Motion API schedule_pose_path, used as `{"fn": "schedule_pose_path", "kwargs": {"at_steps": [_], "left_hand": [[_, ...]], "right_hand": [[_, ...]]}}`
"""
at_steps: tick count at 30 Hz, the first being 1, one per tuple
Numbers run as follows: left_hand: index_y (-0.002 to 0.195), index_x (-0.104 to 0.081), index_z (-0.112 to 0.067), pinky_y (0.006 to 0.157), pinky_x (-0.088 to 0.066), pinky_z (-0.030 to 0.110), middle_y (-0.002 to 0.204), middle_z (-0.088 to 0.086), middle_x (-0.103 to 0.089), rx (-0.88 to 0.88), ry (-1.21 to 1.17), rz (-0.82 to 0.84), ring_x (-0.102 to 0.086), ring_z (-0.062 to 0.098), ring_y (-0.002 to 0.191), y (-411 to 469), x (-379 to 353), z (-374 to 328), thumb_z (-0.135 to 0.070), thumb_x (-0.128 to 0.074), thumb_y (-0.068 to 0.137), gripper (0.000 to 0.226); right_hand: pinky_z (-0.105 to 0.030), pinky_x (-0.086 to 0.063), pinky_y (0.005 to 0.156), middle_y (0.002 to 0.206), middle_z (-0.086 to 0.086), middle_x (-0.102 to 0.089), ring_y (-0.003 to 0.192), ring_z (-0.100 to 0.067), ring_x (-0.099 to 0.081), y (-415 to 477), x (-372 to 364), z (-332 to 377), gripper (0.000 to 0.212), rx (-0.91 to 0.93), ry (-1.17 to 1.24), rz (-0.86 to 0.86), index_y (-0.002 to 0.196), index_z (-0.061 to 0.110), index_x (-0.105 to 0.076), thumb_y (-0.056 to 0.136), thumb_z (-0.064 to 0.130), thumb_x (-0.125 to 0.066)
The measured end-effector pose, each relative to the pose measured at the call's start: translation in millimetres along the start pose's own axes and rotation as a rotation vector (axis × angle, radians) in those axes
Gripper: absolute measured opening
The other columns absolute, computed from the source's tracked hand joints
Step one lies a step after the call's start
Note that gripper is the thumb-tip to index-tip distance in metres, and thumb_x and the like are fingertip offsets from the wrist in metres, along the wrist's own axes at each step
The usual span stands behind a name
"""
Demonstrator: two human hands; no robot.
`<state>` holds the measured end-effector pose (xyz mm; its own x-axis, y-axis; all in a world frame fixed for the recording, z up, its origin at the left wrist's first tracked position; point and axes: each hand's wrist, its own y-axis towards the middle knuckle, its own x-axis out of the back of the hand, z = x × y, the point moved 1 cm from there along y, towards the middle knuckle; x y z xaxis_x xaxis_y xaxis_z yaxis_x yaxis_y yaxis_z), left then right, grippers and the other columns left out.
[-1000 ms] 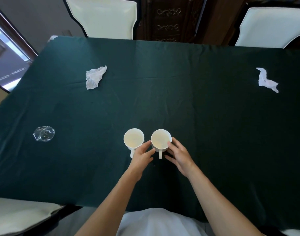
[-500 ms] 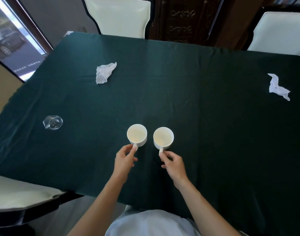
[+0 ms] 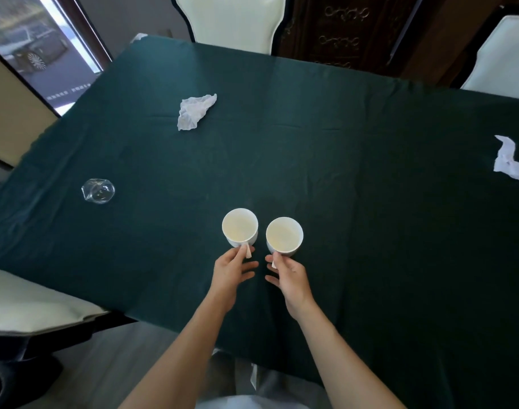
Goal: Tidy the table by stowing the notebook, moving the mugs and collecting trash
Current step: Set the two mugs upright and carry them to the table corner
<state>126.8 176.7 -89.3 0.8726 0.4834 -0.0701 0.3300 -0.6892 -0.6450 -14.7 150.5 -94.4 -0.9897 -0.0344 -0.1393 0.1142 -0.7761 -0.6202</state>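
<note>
Two white mugs stand side by side on the dark green tablecloth (image 3: 370, 202), handles toward me. My left hand (image 3: 233, 268) pinches the handle of the left mug (image 3: 240, 227). My right hand (image 3: 287, 273) holds the handle of the right mug (image 3: 284, 236). A crumpled white tissue (image 3: 194, 112) lies at the far left of the table. Another crumpled white paper (image 3: 510, 160) lies at the right edge of view. A piece of clear crumpled plastic (image 3: 98, 191) rests near the left edge. No notebook is in view.
Cream-cushioned chairs stand at the far side (image 3: 231, 22), far right (image 3: 503, 57) and near left (image 3: 25, 305). A dark carved wooden cabinet (image 3: 349, 31) is behind the table. A window (image 3: 31, 51) is at the upper left.
Both hands have shifted from the mugs' sides to their handles and closed on them. The head camera has moved, so the table sits further right in view.
</note>
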Motion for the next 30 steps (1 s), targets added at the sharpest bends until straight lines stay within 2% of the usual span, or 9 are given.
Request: {"fn": "schedule_pose_path", "kwargs": {"at_steps": [3, 5, 8, 12, 17, 22, 30], "left_hand": [[0.116, -0.075, -0.017, 0.085, -0.061, 0.038, 0.116, -0.003, -0.079, 0.012, -0.028, 0.051, -0.078, 0.023, 0.103, 2, -10, 0, -0.041, -0.060, 0.103, 0.031], [0.114, -0.074, -0.011, 0.082, -0.061, 0.034, 0.114, 0.002, -0.079, -0.006, -0.049, 0.066, -0.080, 0.024, 0.100, 3, -17, 0, -0.037, -0.060, 0.104, 0.032], [0.101, -0.074, 0.002, 0.078, -0.062, 0.030, 0.101, 0.014, -0.078, -0.066, -0.056, -0.011, -0.079, 0.025, 0.089, 2, -18, -6, -0.030, -0.063, 0.103, 0.034], [0.079, -0.069, 0.000, 0.077, -0.064, 0.034, 0.085, 0.011, -0.074, -0.100, -0.088, -0.059, -0.076, 0.024, 0.077, 0, 0, -28, -0.028, -0.064, 0.102, 0.036], [0.071, -0.067, -0.004, 0.077, -0.066, 0.039, 0.086, 0.011, -0.072, -0.113, -0.066, -0.032, -0.077, 0.027, 0.076, -22, 37, -48, -0.029, -0.064, 0.102, 0.040], [0.069, -0.063, -0.003, 0.066, -0.062, 0.031, 0.078, 0.009, -0.072, -0.212, -0.119, -0.028, -0.076, 0.027, 0.070, -53, 87, -85, -0.032, -0.064, 0.102, 0.044], [0.070, -0.071, -0.003, 0.068, -0.063, 0.033, 0.070, 0.005, -0.069, -0.472, -0.124, 0.009, -0.075, 0.028, 0.070, -133, 209, -145, -0.026, -0.066, 0.101, 0.039]], "right_hand": [[-0.033, -0.060, 0.086, 0.112, -0.002, -0.074, 0.114, -0.018, -0.068, -2, 0, 2, 0.022, 0.012, -0.016, 0.015, 0.099, 0.023, -0.073, 0.106, 0.030, -0.053], [-0.034, -0.060, 0.090, 0.107, -0.002, -0.077, 0.110, -0.019, -0.071, -3, 0, 4, 0.028, 0.023, -0.017, 0.019, 0.096, 0.018, -0.077, 0.106, 0.029, -0.053], [-0.035, -0.060, 0.093, 0.103, -0.003, -0.079, 0.106, -0.019, -0.074, -2, -1, 5, 0.030, 0.053, -0.080, -0.025, 0.097, 0.014, -0.078, 0.105, 0.030, -0.055], [-0.043, -0.060, 0.095, 0.093, -0.002, -0.080, 0.096, -0.022, -0.075, -1, -2, 14, 0.031, 0.095, -0.179, -0.135, 0.083, 0.016, -0.080, 0.101, 0.033, -0.060], [-0.043, -0.061, 0.094, 0.093, -0.008, -0.078, 0.089, -0.023, -0.073, -19, -22, 37, 0.034, 0.120, -0.213, -0.156, 0.077, 0.007, -0.078, 0.100, 0.025, -0.061], [-0.039, -0.062, 0.091, 0.101, -0.011, -0.077, 0.096, -0.026, -0.074, -55, -72, 61, 0.036, 0.215, -0.183, -0.128, 0.081, 0.003, -0.079, 0.101, 0.027, -0.061], [-0.037, -0.062, 0.091, 0.099, -0.009, -0.080, 0.100, -0.029, -0.076, -166, -195, 80, 0.034, 0.428, -0.120, 0.002, 0.085, 0.003, -0.079, 0.101, 0.027, -0.061]]}}
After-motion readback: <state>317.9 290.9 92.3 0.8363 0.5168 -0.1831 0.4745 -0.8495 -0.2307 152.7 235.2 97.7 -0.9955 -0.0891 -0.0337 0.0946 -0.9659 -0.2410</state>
